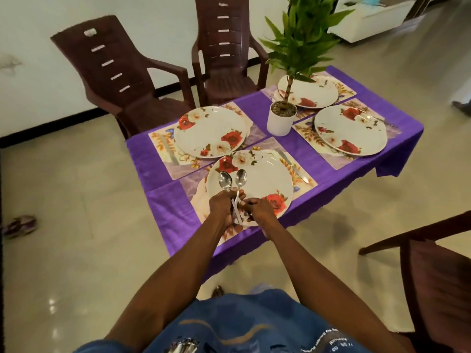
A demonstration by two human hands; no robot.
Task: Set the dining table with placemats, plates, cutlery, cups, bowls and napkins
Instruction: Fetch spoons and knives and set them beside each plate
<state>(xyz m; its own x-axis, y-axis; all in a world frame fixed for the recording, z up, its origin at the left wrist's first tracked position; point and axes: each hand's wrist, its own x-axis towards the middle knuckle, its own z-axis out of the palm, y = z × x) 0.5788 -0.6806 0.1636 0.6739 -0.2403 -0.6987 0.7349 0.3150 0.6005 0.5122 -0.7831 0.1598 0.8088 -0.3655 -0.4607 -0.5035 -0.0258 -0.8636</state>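
Observation:
A low table under a purple cloth (300, 149) carries several floral placemats, each with a white rose-patterned plate. Over the nearest plate (265, 179) my left hand (221, 205) grips a bundle of steel spoons (232, 180), two bowls sticking up above my fist. My right hand (258, 209) pinches one spoon handle at the bundle's lower end. A knife (293, 165) lies on the near placemat, right of the plate. Another knife (169, 150) lies left of the far-left plate (210, 131). The right plate (350, 129) has cutlery beside it, partly hidden.
A potted plant in a white pot (280, 121) stands mid-table and partly hides the far plate (309, 91). Two brown plastic chairs (122, 72) stand behind the table, another chair (433, 271) at lower right. A white cabinet (369, 24) is at top right, a sandal (19, 225) on the floor left.

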